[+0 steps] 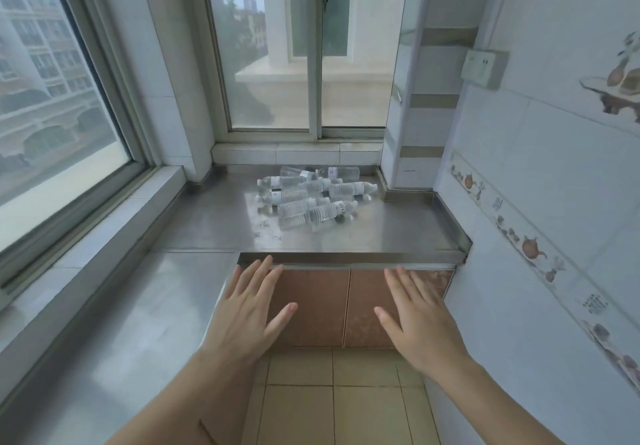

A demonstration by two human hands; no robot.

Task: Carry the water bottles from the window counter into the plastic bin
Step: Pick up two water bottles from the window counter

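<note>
Lying heaped on the far counter (207, 222), water bottles (311, 198) sit well beyond left hand (242, 309) and right hand (415, 316), fingers spread, holding nothing.

A pile of clear water bottles (313, 198) lies on the shiny metal window counter (398, 233), near the back by the window. They all lie on their sides, touching and partly stacked. They have white labels and clear caps.

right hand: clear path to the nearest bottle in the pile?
Probably yes. The right hand is open, holding nothing, in front of the counter edge. Only bare steel lies between it and the nearest bottle, which lies on its side at the pile's front.
</note>
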